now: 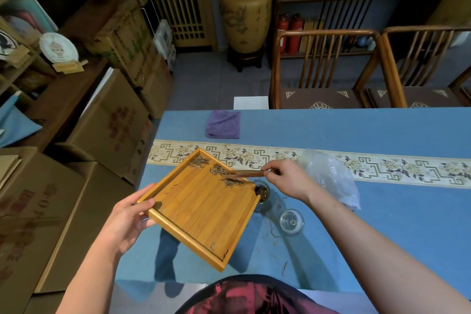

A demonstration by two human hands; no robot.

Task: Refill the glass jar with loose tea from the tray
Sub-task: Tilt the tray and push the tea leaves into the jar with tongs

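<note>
My left hand (pixel 127 222) grips the near-left corner of a square bamboo tray (pixel 201 214), held tilted above the table with its right corner over the glass jar (pixel 262 194). Small clumps of loose tea (pixel 219 169) lie near the tray's far edge, and more tea sits at the jar's mouth. My right hand (pixel 288 178) pinches a thin wooden scoop (pixel 246 174) that lies across the tray's far right part among the tea. The jar stands on the blue cloth and is partly hidden by the tray.
The jar's glass lid (pixel 291 222) lies right of the jar, with stray tea leaves (pixel 274 233) scattered on the blue tablecloth (pixel 382 224). A clear plastic bag (pixel 331 176) lies beyond my right wrist. A purple towel (pixel 223 124) sits far left. Chairs stand behind the table, cardboard boxes at left.
</note>
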